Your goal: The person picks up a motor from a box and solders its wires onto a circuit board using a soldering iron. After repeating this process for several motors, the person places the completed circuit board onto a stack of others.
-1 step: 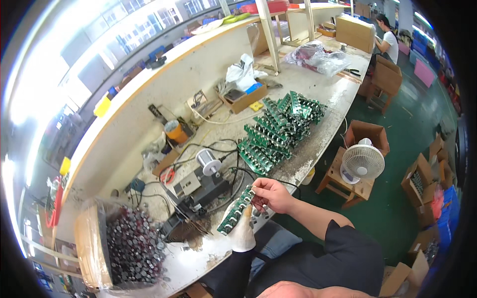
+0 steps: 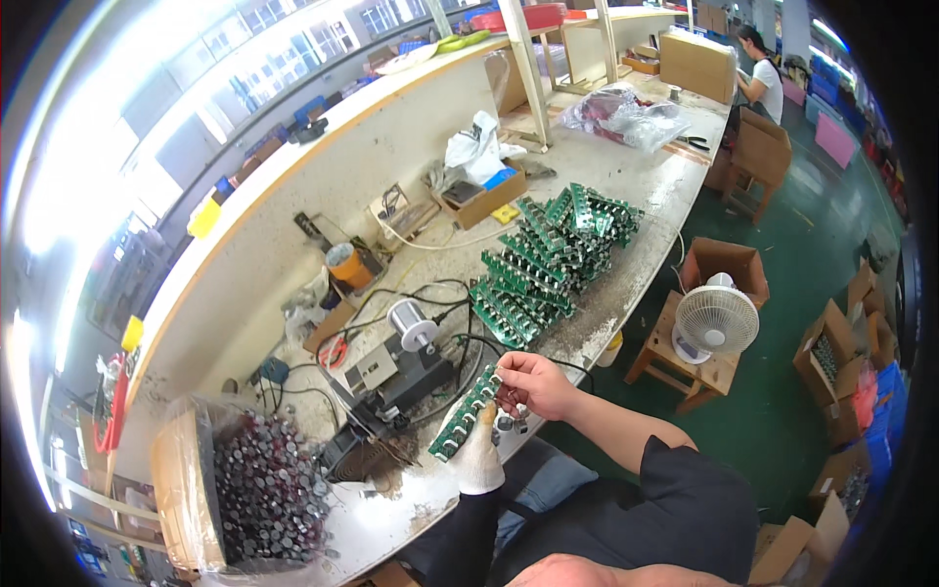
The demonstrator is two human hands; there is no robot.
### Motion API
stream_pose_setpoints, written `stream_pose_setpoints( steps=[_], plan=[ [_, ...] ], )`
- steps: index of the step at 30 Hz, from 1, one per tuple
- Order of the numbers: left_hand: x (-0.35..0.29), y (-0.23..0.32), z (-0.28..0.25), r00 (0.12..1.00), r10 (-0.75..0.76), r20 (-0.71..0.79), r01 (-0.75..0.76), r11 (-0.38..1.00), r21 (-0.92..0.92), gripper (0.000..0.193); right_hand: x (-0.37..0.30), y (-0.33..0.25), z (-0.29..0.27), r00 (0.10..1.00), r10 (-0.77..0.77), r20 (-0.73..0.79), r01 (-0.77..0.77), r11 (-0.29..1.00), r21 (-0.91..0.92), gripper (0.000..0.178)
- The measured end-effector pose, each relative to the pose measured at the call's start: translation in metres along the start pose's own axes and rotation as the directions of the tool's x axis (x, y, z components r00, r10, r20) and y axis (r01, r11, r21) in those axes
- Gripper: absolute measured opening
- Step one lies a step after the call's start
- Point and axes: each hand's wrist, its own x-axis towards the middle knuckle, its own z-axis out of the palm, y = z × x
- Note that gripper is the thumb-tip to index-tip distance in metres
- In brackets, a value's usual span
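Note:
My left hand (image 2: 478, 452), in a white glove, holds the lower end of a long green circuit board (image 2: 464, 413) over the bench's front edge. My bare right hand (image 2: 534, 384) pinches the upper end of the same board with its fingertips. The board carries a row of small dark components. Several small cylindrical parts (image 2: 507, 424) lie on the bench just under my hands. What, if anything, my right fingers hold besides the board is too small to tell.
A pile of green circuit boards (image 2: 548, 262) lies further along the bench. A grey soldering station (image 2: 391, 377) with a solder spool (image 2: 415, 324) and cables sits left of my hands. A bag of cylindrical parts (image 2: 256, 489) stands at the near left. A white fan (image 2: 716, 321) sits on a stool; a person (image 2: 759, 76) works far off.

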Motion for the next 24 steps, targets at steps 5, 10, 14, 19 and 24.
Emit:
stream_pose_setpoints(
  steps=[5,10,14,19,24],
  plan=[
    [0.019,-0.010,0.001,0.984,-0.176,0.041,0.180,0.947,-0.265,0.017,0.027,0.006,-0.027,0.997,0.051,0.062,-0.059,0.987,0.148,0.011],
    [0.036,-0.029,0.001,0.967,-0.244,0.068,0.250,0.873,-0.419,0.016,0.039,0.023,-0.029,0.947,0.306,-0.094,-0.245,0.882,0.402,0.010],
    [0.036,-0.040,0.000,0.968,-0.250,0.002,0.231,0.889,-0.396,0.019,0.037,0.024,-0.019,0.982,0.083,-0.171,-0.057,0.987,0.152,0.008],
    [0.037,-0.048,-0.001,0.993,-0.115,-0.032,0.104,0.964,-0.246,0.016,0.031,0.024,-0.004,0.977,-0.124,-0.174,0.068,0.953,-0.296,0.011],
    [0.046,-0.043,-0.006,0.981,-0.194,0.019,0.190,0.935,-0.300,0.012,0.038,0.013,-0.014,0.961,0.208,-0.181,-0.189,0.975,0.117,0.009]
  ],
)
